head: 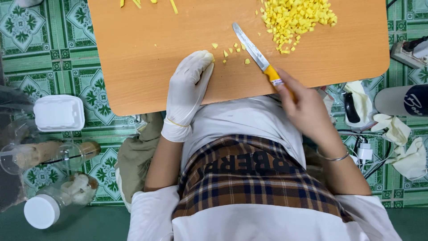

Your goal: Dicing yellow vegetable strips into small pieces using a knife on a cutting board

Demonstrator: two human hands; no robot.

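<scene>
There is 1 board [147,53], 1 knife [257,56] and 1 pile of yellow cubes [296,18], too many to count. About 6 loose cubes [232,50] lie near the blade, and 3 or 4 yellow strips [174,5] sit at the top edge. 2 hands show: 1 gloved [187,89], 1 bare [305,105]. On the floor are 1 white box [59,113], 2 jars [58,198] and 1 bangle [332,157].

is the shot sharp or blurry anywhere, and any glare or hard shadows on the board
Head view: light is even and soft, with no glare on the wooden board. The gloved left hand casts only a faint shadow. The knife in the right hand and the yellow diced pieces look sharp. The clear jars at the left edge look hazy.
</scene>
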